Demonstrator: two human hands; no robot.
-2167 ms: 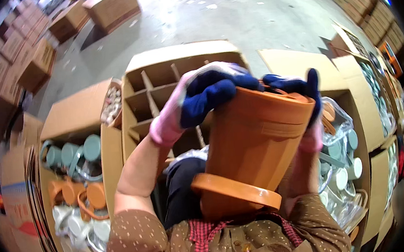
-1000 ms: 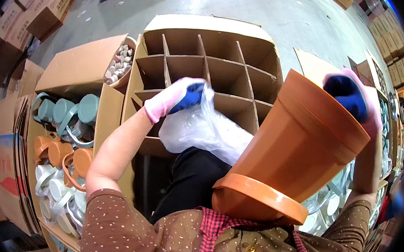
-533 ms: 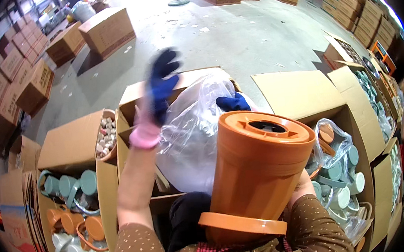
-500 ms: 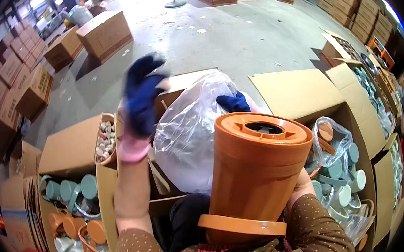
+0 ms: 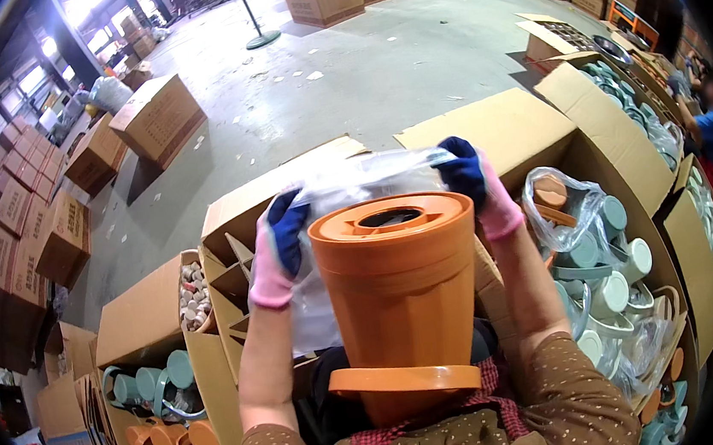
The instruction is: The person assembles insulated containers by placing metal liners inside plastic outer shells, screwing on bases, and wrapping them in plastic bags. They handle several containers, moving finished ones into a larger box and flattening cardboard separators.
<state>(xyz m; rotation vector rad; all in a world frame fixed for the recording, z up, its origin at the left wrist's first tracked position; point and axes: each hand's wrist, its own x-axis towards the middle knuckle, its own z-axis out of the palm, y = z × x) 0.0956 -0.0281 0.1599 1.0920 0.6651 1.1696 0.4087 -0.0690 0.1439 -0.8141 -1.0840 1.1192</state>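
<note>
A clear plastic bag [image 5: 360, 169] stretches between my hands, its top edge pulled wide behind a large orange plastic container. My left hand [image 5: 277, 251], in a blue-and-pink glove, is closed on the bag's left side. On the other side, my right hand [image 5: 483, 186], gloved alike, pinches the bag's right corner. The orange container [image 5: 402, 291] stands in front of my chest, with a round dark opening in its top and a curved orange band [image 5: 406, 379] around its lower part. Neither hand visibly grips it. It hides much of the bag and my lap.
A carton with cardboard dividers [image 5: 229, 282] stands before me. To the left, an open carton [image 5: 139, 325] holds green, orange and white handled items; a similar carton [image 5: 537, 132] stands right. Sealed boxes [image 5: 158, 121] sit on the floor. Another person [image 5: 708, 128] is at far right.
My left hand, raised and off the bag before, has come down onto it. My right hand has risen, and the bag is now stretched between both. The orange container appears further left and more upright.
</note>
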